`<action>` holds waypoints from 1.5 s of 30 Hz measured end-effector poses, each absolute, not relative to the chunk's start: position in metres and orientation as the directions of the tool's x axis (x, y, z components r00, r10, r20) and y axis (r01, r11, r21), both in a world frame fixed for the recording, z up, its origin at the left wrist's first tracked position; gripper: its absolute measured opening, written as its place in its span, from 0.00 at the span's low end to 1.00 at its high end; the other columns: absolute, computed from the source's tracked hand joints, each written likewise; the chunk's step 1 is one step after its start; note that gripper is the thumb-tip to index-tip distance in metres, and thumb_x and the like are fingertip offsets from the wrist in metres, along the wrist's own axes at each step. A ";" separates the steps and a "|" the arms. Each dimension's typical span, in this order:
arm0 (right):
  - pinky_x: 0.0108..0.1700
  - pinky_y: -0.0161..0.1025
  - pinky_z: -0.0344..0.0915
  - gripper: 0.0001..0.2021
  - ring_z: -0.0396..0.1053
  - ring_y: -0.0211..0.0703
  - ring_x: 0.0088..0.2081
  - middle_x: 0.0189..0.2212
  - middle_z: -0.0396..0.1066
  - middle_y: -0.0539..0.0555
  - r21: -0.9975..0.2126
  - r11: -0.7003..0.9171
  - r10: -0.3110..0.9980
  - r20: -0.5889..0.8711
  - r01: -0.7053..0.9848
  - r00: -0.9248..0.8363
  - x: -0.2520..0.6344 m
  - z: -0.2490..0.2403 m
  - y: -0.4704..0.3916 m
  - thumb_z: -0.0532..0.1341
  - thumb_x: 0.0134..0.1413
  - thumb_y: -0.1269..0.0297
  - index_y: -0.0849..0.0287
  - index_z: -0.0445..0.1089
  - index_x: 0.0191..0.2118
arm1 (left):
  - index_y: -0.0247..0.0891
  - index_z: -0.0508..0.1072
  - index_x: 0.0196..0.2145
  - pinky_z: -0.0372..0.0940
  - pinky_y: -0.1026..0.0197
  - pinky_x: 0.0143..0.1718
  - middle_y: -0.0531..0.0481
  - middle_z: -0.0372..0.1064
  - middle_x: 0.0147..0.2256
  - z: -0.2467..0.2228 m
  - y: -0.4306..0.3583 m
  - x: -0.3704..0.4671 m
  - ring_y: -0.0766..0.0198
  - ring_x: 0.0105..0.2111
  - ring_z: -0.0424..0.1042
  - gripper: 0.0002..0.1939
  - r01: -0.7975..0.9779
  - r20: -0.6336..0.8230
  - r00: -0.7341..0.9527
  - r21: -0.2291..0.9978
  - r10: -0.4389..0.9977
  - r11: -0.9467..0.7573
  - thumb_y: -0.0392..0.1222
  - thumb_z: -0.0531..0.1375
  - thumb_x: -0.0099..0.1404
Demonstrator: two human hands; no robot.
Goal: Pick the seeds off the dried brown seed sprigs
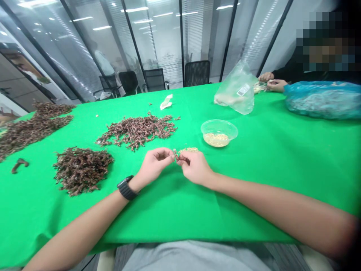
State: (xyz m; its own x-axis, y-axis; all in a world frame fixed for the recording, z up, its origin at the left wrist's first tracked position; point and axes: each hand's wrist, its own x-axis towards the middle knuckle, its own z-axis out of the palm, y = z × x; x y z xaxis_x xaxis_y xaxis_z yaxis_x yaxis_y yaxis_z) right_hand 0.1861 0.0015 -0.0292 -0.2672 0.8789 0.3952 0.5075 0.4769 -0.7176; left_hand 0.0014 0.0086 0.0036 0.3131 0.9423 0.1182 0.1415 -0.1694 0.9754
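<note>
Over the middle of the green cloth, my left hand [156,162] and my right hand [196,168] meet with fingertips pinched. Between them is a small brown, knobbly dried sprig [176,154], gripped from both sides. Just behind my right hand lies a little heap of pale grains [189,149], partly hidden by the fingers. A clear plastic bowl [219,131] with similar grains at its bottom stands beyond. Two piles of dried brown sprigs lie to the left: a spread-out pile [141,130] farther back and a denser pile [83,170] nearer me.
More brown sprigs [25,130] cover the far left, with a single curved brown piece [19,165] in front. A crumpled white scrap [166,102], a clear bag [235,90] and a full blue bag [324,99] lie farther back. Another person's hands [272,81] work at the right.
</note>
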 end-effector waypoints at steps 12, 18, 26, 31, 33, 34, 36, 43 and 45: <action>0.29 0.37 0.49 0.12 0.61 0.38 0.24 0.20 0.66 0.49 -0.633 0.494 0.865 0.425 0.595 -0.267 0.189 -0.029 0.004 0.58 0.58 0.69 0.57 0.61 0.23 | 0.33 0.78 0.32 0.66 0.63 0.36 0.47 0.78 0.32 0.008 0.008 0.000 0.63 0.31 0.73 0.13 0.221 0.113 0.302 0.957 0.947 -0.185 0.49 0.68 0.60; 0.29 0.37 0.49 0.11 0.62 0.38 0.24 0.21 0.67 0.50 -0.626 0.488 0.869 0.416 0.608 -0.268 0.189 -0.031 0.005 0.58 0.57 0.69 0.57 0.62 0.24 | 0.34 0.78 0.31 0.64 0.64 0.32 0.47 0.77 0.30 0.011 0.007 0.000 0.65 0.28 0.71 0.13 0.269 0.103 0.295 0.945 0.950 -0.186 0.49 0.68 0.59; 0.29 0.37 0.48 0.11 0.61 0.38 0.24 0.21 0.67 0.50 -0.625 0.496 0.864 0.425 0.603 -0.271 0.190 -0.031 0.003 0.58 0.56 0.70 0.58 0.62 0.23 | 0.33 0.77 0.31 0.63 0.65 0.31 0.48 0.75 0.29 0.012 0.007 0.000 0.66 0.28 0.70 0.12 0.298 0.120 0.308 0.930 0.944 -0.215 0.47 0.66 0.60; 0.27 0.37 0.46 0.12 0.56 0.36 0.21 0.17 0.61 0.47 -0.693 0.441 0.897 0.360 0.570 -0.256 0.187 -0.030 0.001 0.59 0.55 0.69 0.58 0.61 0.22 | 0.34 0.77 0.32 0.65 0.64 0.35 0.51 0.75 0.30 0.011 0.004 -0.001 0.65 0.30 0.71 0.08 0.430 0.249 0.329 0.820 0.911 -0.379 0.42 0.63 0.64; 0.26 0.36 0.45 0.12 0.54 0.35 0.20 0.16 0.59 0.46 -0.731 0.405 0.914 0.326 0.549 -0.241 0.185 -0.029 0.000 0.60 0.54 0.69 0.58 0.60 0.21 | 0.35 0.77 0.33 0.65 0.64 0.36 0.52 0.75 0.30 0.010 0.003 -0.001 0.65 0.31 0.71 0.06 0.489 0.320 0.345 0.741 0.882 -0.460 0.40 0.62 0.64; 0.26 0.36 0.45 0.13 0.53 0.34 0.20 0.15 0.58 0.46 -0.750 0.385 0.923 0.307 0.538 -0.233 0.184 -0.029 0.000 0.60 0.53 0.69 0.58 0.60 0.21 | 0.36 0.77 0.33 0.65 0.64 0.37 0.52 0.75 0.30 0.010 0.003 -0.001 0.65 0.31 0.72 0.05 0.515 0.357 0.355 0.696 0.864 -0.500 0.38 0.62 0.64; 0.25 0.36 0.46 0.13 0.53 0.34 0.20 0.15 0.56 0.45 -0.790 0.341 0.939 0.263 0.509 -0.221 0.183 -0.028 0.000 0.61 0.52 0.68 0.58 0.59 0.20 | 0.37 0.77 0.34 0.66 0.64 0.37 0.52 0.75 0.31 0.010 0.003 -0.001 0.66 0.31 0.72 0.04 0.556 0.426 0.384 0.601 0.819 -0.574 0.36 0.61 0.64; 0.25 0.34 0.48 0.12 0.56 0.34 0.20 0.15 0.62 0.46 -0.887 0.240 0.956 0.145 0.395 -0.255 0.180 -0.030 0.001 0.61 0.52 0.66 0.59 0.63 0.20 | 0.38 0.76 0.37 0.67 0.64 0.39 0.51 0.75 0.33 0.008 0.007 -0.007 0.65 0.34 0.72 0.05 0.570 0.511 0.497 0.417 0.701 -0.708 0.34 0.60 0.65; 0.25 0.34 0.48 0.12 0.56 0.34 0.20 0.15 0.62 0.47 -0.894 0.228 0.958 0.137 0.386 -0.250 0.180 -0.028 0.001 0.60 0.52 0.66 0.59 0.63 0.20 | 0.38 0.76 0.37 0.67 0.64 0.38 0.51 0.75 0.33 0.008 0.008 -0.007 0.65 0.34 0.73 0.04 0.569 0.505 0.483 0.440 0.715 -0.695 0.35 0.60 0.65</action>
State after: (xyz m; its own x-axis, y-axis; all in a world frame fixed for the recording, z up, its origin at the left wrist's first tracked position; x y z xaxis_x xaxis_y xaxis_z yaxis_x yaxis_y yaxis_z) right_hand 0.1805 0.0010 -0.0283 -0.2503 0.9585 0.1368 0.3859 0.2284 -0.8938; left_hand -0.0074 0.0081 0.0077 0.4829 0.7153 0.5051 0.5688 -0.6948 0.4402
